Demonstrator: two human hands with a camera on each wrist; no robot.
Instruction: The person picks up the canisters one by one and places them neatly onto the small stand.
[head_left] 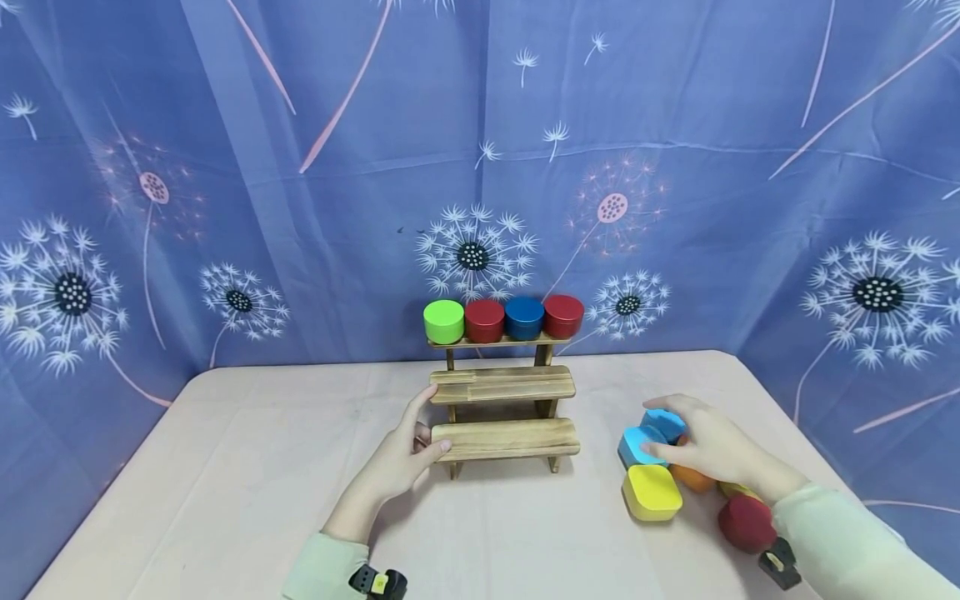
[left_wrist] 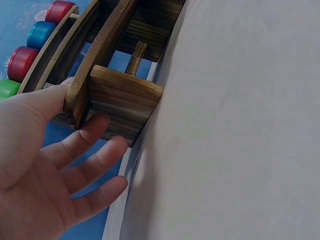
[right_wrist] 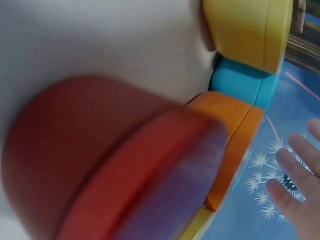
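Note:
My left hand (head_left: 396,457) holds the left end of a three-tier wooden display stand (head_left: 510,437), its thumb on the lowest board and a fingertip at the middle one. In the left wrist view, the other fingers (left_wrist: 95,165) curl beside the stand's end. Over the loose tins on the right is my right hand (head_left: 708,442), fingers spread above two light blue tins (head_left: 634,447); whether it touches them I cannot tell. In the right wrist view those fingers (right_wrist: 300,162) look apart, with nothing between them. Close by lie a yellow square tin (head_left: 652,493) and an orange tin (head_left: 693,477).
Along the stand's top tier sit a green tin (head_left: 444,323), a dark blue tin (head_left: 523,320) and two red tins (head_left: 484,322). Beneath my right forearm are another red tin (head_left: 746,523) and a partly hidden yellow one. Blue dandelion-print cloth (head_left: 360,250) surrounds the pale table (head_left: 247,483).

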